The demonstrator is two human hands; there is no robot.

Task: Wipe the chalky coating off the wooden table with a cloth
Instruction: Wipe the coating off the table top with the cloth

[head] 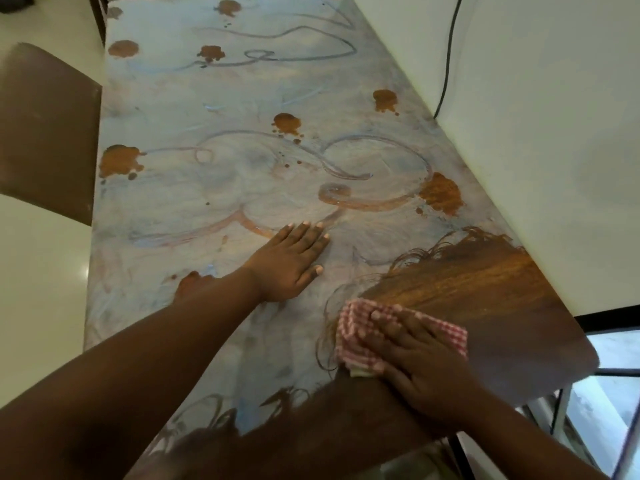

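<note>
Now right hand flat on cloth; table running away lengthwise.

No words, labels, brands, numbers or signs can be read anywhere. The pale chalky coating on the long brown wooden table carries only finger-drawn loops and curling lines, through the centre and toward the upper middle of the frame; they form no legible letters or digits. The red-and-white checked cloth at the lower right shows only its woven pattern, with no tag or printing visible.
</note>
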